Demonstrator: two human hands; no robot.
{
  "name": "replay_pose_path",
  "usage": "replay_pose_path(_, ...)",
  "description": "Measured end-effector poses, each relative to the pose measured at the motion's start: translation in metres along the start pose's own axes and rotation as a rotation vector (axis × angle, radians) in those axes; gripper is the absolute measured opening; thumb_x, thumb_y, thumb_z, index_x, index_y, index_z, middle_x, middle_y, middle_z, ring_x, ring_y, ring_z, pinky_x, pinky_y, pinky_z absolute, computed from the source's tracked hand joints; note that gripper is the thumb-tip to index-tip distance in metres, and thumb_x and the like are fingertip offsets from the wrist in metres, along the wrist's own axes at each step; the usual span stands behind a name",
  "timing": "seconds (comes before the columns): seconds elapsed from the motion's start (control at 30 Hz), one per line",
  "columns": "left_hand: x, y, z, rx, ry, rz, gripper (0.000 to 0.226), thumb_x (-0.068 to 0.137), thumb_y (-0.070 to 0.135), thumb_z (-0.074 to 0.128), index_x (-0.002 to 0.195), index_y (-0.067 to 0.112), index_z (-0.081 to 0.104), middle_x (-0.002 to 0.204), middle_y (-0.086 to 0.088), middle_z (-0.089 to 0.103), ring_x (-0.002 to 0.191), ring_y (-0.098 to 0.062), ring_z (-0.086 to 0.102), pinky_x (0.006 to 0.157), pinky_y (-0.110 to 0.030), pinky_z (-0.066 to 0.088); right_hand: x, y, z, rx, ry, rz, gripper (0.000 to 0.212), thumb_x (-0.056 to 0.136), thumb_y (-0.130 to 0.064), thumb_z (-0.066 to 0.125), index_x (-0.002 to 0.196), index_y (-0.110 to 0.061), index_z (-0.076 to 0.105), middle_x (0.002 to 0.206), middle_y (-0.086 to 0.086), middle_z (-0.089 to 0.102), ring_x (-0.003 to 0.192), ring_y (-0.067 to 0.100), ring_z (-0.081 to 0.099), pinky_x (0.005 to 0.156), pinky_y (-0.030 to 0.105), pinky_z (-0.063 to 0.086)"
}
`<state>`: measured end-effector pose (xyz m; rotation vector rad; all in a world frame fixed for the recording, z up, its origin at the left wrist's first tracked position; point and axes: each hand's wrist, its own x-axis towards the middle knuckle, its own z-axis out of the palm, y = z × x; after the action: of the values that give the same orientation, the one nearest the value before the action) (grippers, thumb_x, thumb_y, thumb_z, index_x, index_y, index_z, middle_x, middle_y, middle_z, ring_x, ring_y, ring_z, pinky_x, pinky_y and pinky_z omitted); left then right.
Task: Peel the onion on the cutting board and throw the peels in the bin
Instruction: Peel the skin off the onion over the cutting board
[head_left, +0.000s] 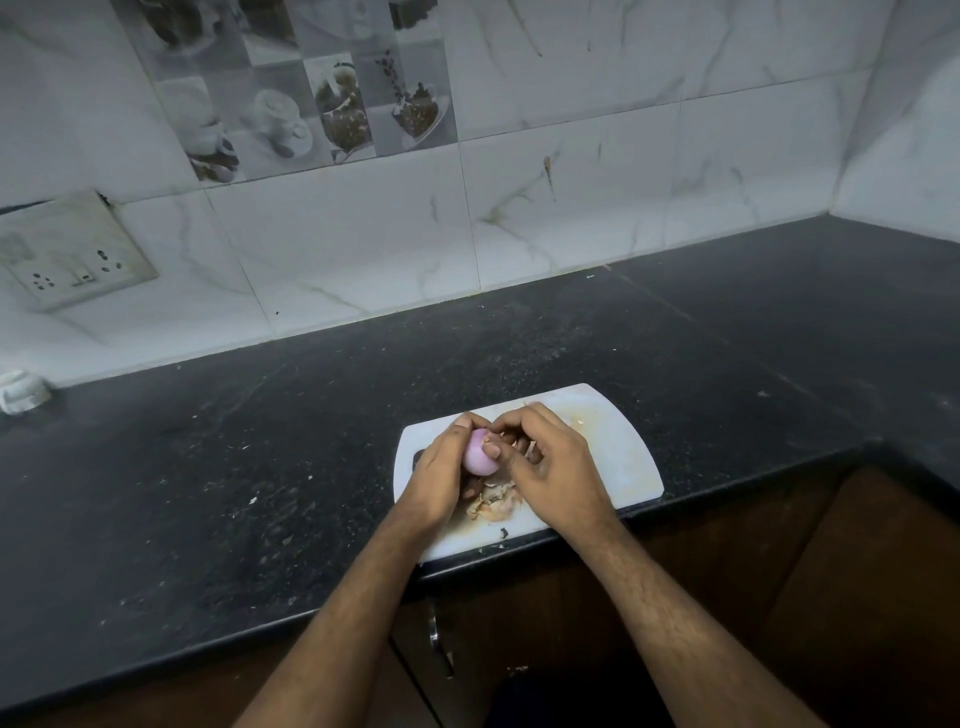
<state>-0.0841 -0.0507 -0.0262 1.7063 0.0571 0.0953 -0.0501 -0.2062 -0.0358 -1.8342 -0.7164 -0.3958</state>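
Both hands meet over a white cutting board (618, 452) lying at the front edge of a black speckled counter (260, 467). The left hand (441, 478) cups the onion (478, 457) from the left, its fingers curled round the bulb and the thumb lying over the top. The right hand (550, 467) closes in from the right, with its curled fingers (498, 434) pinching at the onion's upper surface; the thumb (493, 451) rests against the bulb's side. The two hands touch across the onion, so the bulb is clamped between them just above the board.

The onion is small and rounded, its exposed flesh smooth, glossy and pale pink-purple. Below and between the hands, a heap of peels (493, 504) lies on the board: thin, papery, crumpled flakes in tan and light brown. A few further scraps (503, 532) lie near the board's front edge. The board is a flat plastic rectangle with rounded corners, faintly stained orange toward its far right.

The counter is polished stone, dusted with pale crumbs. Behind it rises a wall of glossy white marble-patterned tiles (571, 197), with a socket plate (67, 254) at the left. Brown cabinet fronts with a metal handle (436, 644) stand below the counter.
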Motion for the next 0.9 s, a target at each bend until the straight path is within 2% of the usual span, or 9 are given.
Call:
replay_pose_path(0.1, -0.001, 0.000, 0.001, 0.048, -0.008, 0.035, 0.039, 0.116, 0.028, 0.034, 0.104, 0.007, 0.065, 0.082, 0.000, 0.069, 0.064, -0.001, 0.062, 0.059, -0.015, 0.049, 0.000, 0.002, 0.001, 0.001, 0.014, 0.010, 0.010, 0.091, -0.022, 0.075, 0.101, -0.022, 0.071, 0.097, -0.017, 0.063, 0.095, 0.008, 0.062, 0.078, 0.015, 0.048)
replay_pose_path(0.17, -0.001, -0.002, 0.001, 0.120, -0.003, 0.079, 0.042, 0.115, 0.036, 0.036, 0.109, 0.011, 0.069, 0.098, -0.006, 0.075, 0.085, -0.005, 0.070, 0.076, -0.020, 0.057, 0.000, 0.003, 0.000, -0.023, 0.029, 0.000, 0.006, 0.093, -0.021, 0.073, 0.099, -0.022, 0.071, 0.096, -0.016, 0.062, 0.093, 0.008, 0.061, 0.078, 0.019, 0.050)
replay_pose_path(0.23, -0.003, -0.002, 0.001, 0.180, -0.007, 0.121, 0.045, 0.113, 0.044, 0.037, 0.110, 0.015, 0.070, 0.108, -0.006, 0.076, 0.098, -0.008, 0.071, 0.088, -0.026, 0.058, 0.001, 0.004, 0.000, -0.037, 0.039, -0.010, 0.004, 0.095, -0.022, 0.070, 0.098, -0.019, 0.071, 0.094, -0.015, 0.062, 0.091, 0.006, 0.061, 0.076, 0.021, 0.050)
replay_pose_path(0.33, -0.004, -0.004, 0.000, 0.214, -0.016, 0.177, 0.047, 0.110, 0.054, 0.038, 0.109, 0.018, 0.069, 0.107, -0.006, 0.075, 0.097, -0.008, 0.069, 0.087, -0.029, 0.057, 0.002, 0.005, 0.000, -0.033, 0.034, -0.009, 0.004, 0.097, -0.020, 0.067, 0.097, -0.018, 0.070, 0.092, -0.016, 0.061, 0.091, 0.005, 0.060, 0.076, 0.019, 0.050)
replay_pose_path(0.43, -0.002, -0.008, -0.001, 0.223, -0.014, 0.212, 0.043, 0.108, 0.054, 0.041, 0.106, 0.020, 0.067, 0.106, -0.006, 0.074, 0.096, -0.009, 0.067, 0.087, -0.036, 0.057, 0.002, 0.008, 0.002, -0.131, -0.015, -0.019, 0.011, 0.102, -0.025, 0.057, 0.100, -0.017, 0.064, 0.096, -0.014, 0.056, 0.091, 0.005, 0.053, 0.078, 0.021, 0.047)
replay_pose_path(0.57, -0.001, -0.011, -0.001, 0.160, 0.010, 0.178, 0.032, 0.109, 0.044, 0.044, 0.105, 0.021, 0.066, 0.103, 0.010, 0.075, 0.095, -0.002, 0.068, 0.082, -0.022, 0.054, 0.003, 0.008, 0.009, -0.323, -0.150, -0.005, 0.033, 0.102, -0.041, 0.031, 0.100, -0.016, 0.052, 0.100, -0.008, 0.048, 0.094, 0.010, 0.042, 0.081, 0.026, 0.039)
replay_pose_path(0.63, 0.001, -0.014, -0.002, 0.151, 0.015, 0.169, 0.029, 0.111, 0.037, 0.045, 0.109, 0.019, 0.067, 0.105, 0.009, 0.075, 0.095, -0.004, 0.068, 0.082, -0.020, 0.053, 0.004, 0.008, 0.008, -0.335, -0.199, 0.019, 0.028, 0.103, -0.037, 0.031, 0.100, -0.016, 0.049, 0.101, -0.006, 0.048, 0.096, 0.012, 0.042, 0.083, 0.028, 0.039)
replay_pose_path(0.73, 0.003, -0.016, -0.004, 0.139, 0.025, 0.157, 0.032, 0.108, 0.041, 0.046, 0.113, 0.019, 0.070, 0.111, 0.002, 0.077, 0.105, -0.011, 0.071, 0.093, -0.030, 0.055, 0.005, 0.011, 0.005, -0.310, -0.207, 0.004, 0.018, 0.107, -0.027, 0.040, 0.100, -0.015, 0.052, 0.101, -0.004, 0.052, 0.095, 0.014, 0.047, 0.084, 0.033, 0.044)
replay_pose_path(0.9, 0.005, -0.014, -0.003, 0.167, 0.003, 0.117, 0.043, 0.114, 0.042, 0.036, 0.113, 0.021, 0.074, 0.113, -0.004, 0.078, 0.111, -0.023, 0.072, 0.103, -0.040, 0.055, 0.005, 0.012, 0.003, -0.218, -0.195, -0.047, 0.032, 0.100, -0.036, 0.031, 0.097, -0.015, 0.054, 0.098, -0.006, 0.054, 0.092, 0.015, 0.049, 0.082, 0.035, 0.046)
